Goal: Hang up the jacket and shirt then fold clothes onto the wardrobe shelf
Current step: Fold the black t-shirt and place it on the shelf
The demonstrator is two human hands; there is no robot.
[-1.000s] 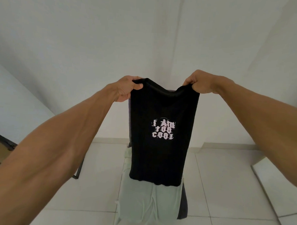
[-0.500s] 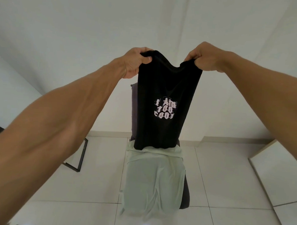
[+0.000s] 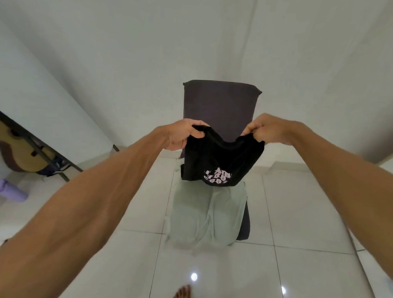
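Gripping a black shirt (image 3: 222,159) by its top edge, left hand (image 3: 182,134) and right hand (image 3: 267,130) with fingers curled tight. Stretched forward, both arms nearly level. Hanging before a dark chair (image 3: 220,104) draped with pale cloth (image 3: 206,212).

The T-shirt (image 3: 222,159) hangs from the fingers of the left hand (image 3: 182,134) and right hand (image 3: 266,130). Behind the fingers stands a chair (image 3: 220,102); below them a garment (image 3: 206,212) lies on its seat. Well left of them are a guitar (image 3: 17,150) and a bottle (image 3: 7,189).
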